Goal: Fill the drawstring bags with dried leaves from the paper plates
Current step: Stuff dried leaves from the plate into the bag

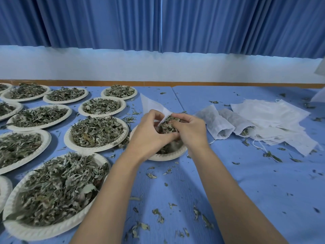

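Hands meet over the middle of the blue bench (246, 182). Our left hand (149, 132) has its fingers curled and pinches the edge of a white drawstring bag (153, 104) at its mouth. The rest of the bag lies flat on the bench, reaching away from us toward the wall. Our right hand (190, 131) is curled around a clump of dried leaves (168, 125) and holds it right at the bag's mouth, touching the left hand. We cannot tell how much of the clump is inside the bag. Both hands hover above a paper plate (167, 157), whose near rim shows below the wrists with a few leaves in it.

To the left we see many heaped plates (95, 149), each piled with leaves and set in rows close together; the one closest to us lies beside our left forearm. To the right of the hands two filled bags (213, 122) lie side by side, mouths toward us, with leaves showing at the openings. Just beyond them, partly overlapped by them, lies a loose pile of flat empty bags (274, 118), with thin strings trailing from its near edge. Leaf crumbs (158, 215) are strewn across the bench between and around our arms. Behind the bench runs a pale wall (158, 67) under blue curtains (105, 23).
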{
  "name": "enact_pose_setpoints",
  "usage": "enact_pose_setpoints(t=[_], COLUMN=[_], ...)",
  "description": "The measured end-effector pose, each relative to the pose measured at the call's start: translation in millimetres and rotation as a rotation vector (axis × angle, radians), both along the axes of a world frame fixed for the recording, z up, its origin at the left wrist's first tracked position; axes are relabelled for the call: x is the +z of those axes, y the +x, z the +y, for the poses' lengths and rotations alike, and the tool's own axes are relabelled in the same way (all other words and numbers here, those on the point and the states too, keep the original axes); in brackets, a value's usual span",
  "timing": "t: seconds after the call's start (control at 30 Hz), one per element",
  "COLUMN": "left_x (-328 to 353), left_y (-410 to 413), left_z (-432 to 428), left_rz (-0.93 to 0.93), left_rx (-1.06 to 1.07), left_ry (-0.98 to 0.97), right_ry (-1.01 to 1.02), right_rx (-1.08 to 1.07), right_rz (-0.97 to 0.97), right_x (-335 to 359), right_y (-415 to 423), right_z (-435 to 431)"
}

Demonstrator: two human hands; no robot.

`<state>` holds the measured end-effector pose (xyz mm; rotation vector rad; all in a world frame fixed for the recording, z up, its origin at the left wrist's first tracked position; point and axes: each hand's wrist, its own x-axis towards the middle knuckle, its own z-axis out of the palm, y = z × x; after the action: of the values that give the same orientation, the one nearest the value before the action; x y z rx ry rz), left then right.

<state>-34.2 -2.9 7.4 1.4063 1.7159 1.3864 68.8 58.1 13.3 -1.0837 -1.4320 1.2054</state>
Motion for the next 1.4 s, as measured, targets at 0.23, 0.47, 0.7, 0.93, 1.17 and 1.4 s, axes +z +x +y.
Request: enact_pose_setpoints(t=[0.23,0.47,0.7,0.93,1.17,1.4], left_x=[-3.8,-6.3,-8.6,-10.7,-10.3,-8.0], left_y=[0.0,0.2,-2.2,-6.2,-9.1,-11.7], left_z=[0.9,4.6,7.0,5.1,2.2,-1.7], left_rz=[0.12,0.082,0.088,0.126,0.11,0.089], left_rx=[0.13,0.27,0.341,0.383,0.394,0.26], left_ry=[0.115,0.169,0.245,0.255,0.24,0.237], right_ry=[-0.014,-0.099,-0.111,0.013,0.054,0.154], right_rx=[-0.011,0.069,0.129,0.116,0.144,0.164], right_rz=[0.035,0.082,0.115,0.015,-0.015,-0.107], right_x=[-3.2,0.3,3.0,-0.5,-1.0,-4.7], right_y=[-10.2,-12.2,-14.7,-18.1,-12.7,-1.5], right_z=[-7.2,-10.3,-14.5,-14.1,-8.5,0.7])
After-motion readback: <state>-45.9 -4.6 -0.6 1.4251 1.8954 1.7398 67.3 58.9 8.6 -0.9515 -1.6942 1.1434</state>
